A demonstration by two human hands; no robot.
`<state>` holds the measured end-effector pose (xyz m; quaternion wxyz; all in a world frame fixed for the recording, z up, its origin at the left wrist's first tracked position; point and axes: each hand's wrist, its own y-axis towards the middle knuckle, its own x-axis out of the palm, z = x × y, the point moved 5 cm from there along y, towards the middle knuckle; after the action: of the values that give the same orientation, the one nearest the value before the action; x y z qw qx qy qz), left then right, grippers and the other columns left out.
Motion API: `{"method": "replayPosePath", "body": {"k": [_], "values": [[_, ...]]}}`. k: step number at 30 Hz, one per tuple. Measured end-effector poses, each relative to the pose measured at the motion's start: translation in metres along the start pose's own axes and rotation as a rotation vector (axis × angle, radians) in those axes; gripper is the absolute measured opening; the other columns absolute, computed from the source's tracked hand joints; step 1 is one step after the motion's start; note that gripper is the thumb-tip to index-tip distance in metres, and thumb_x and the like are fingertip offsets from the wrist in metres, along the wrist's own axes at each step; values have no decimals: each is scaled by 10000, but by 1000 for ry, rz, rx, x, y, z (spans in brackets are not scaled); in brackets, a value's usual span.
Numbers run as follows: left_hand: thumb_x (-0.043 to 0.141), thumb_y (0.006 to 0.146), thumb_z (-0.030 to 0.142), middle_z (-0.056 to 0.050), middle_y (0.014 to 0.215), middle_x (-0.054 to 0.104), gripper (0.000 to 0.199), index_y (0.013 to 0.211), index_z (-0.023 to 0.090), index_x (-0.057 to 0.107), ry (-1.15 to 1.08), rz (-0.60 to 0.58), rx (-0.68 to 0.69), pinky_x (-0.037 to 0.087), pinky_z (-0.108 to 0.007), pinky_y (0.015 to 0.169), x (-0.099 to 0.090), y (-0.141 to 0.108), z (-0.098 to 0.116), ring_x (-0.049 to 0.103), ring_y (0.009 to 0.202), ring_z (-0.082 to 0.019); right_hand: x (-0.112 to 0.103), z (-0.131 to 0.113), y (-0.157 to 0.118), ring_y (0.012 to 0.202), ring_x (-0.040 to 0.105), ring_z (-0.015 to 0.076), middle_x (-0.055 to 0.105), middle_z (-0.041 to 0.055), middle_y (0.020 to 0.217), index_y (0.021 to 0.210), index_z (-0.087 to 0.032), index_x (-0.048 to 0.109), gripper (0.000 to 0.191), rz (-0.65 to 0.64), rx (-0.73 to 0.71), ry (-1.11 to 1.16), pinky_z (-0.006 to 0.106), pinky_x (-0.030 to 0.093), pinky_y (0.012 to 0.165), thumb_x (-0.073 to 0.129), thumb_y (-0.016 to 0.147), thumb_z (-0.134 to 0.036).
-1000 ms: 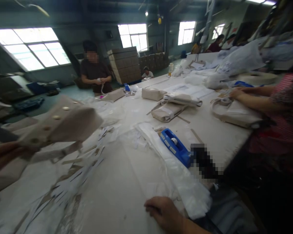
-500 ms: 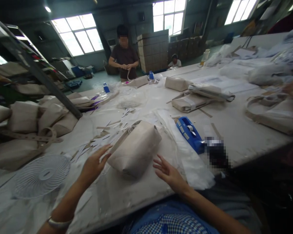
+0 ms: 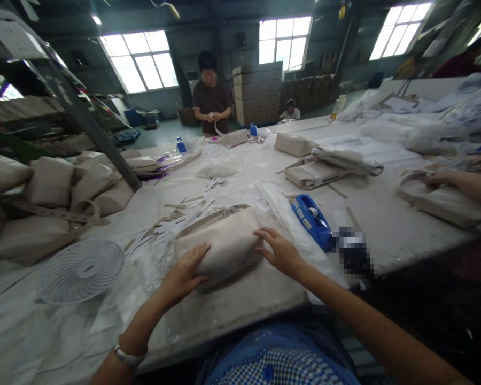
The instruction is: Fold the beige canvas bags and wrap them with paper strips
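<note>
Beige bag point(image 3: 226, 243) lies on the near middle of the white table point(image 3: 278, 294), a broad smooth face toward the wearer, its strap gathered along the far side. Left hand point(image 3: 187, 269): palm down against the bag's near left part, fingers extended, thumb well apart; grip wide, not closed round anything. Right hand point(image 3: 278, 250): fingertips touching the bag's right end, fingers and thumb spread; grip likewise wide. Left of the bag: a round pale grille point(image 3: 84, 270), and beyond it a heap of beige bags point(image 3: 50, 184) with a holed strap point(image 3: 56, 213) on top. Paper strips point(image 3: 170, 215) lie scattered just beyond the bag, on its left. Right of the right hand: a blue tape dispenser point(image 3: 311, 220), next to clear plastic point(image 3: 278, 206). Farther right, a co-worker's hand point(image 3: 444, 179) rests on another strapped bag point(image 3: 452, 207). Far side: a standing person point(image 3: 212, 99) holds a pale strip.
</note>
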<state>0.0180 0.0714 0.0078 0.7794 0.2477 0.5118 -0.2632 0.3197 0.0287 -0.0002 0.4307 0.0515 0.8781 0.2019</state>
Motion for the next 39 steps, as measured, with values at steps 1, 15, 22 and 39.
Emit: {"method": "replayPosePath", "body": {"k": [1, 15, 22, 39], "values": [[722, 802, 348, -87, 1551, 416, 817, 1514, 300, 324, 13, -18, 4, 373, -449, 1173, -4, -1, 1, 403, 1423, -271, -5, -10, -7, 1284, 548, 314, 547, 138, 1404, 1389, -248, 533, 501, 8, -37, -59, 509, 463, 1089, 648, 914, -358], [746, 787, 259, -121, 1561, 374, 857, 1522, 270, 306, 284, 52, -26, 381, -533, 1150, 18, 22, 30, 377, 1434, -313, 46, -50, 32, 1370, 483, 338, 472, 189, 1501, 1490, -121, 427, 930, -325, -372, -231, 476, 402, 1152, 875, 682, -232], [419, 852, 5, -29, 1527, 421, 727, 1506, 316, 353, 314, 217, -45, 426, -479, 1136, 48, 3, 32, 427, 1404, -243, 63, -38, 8, 1295, 574, 256, 591, 58, 1407, 1428, -270, 532, 542, -113, -360, -178, 451, 480, 1094, 573, 916, -96], [461, 733, 10, -46, 1520, 449, 828, 1515, 251, 330, 251, 205, 10, 451, -470, 1130, 33, -26, -15, 432, 1399, -235, 45, -16, 12, 1354, 512, 206, 532, 21, 1463, 1480, -311, 441, 621, -270, -474, -126, 429, 439, 1147, 494, 934, -22]]}}
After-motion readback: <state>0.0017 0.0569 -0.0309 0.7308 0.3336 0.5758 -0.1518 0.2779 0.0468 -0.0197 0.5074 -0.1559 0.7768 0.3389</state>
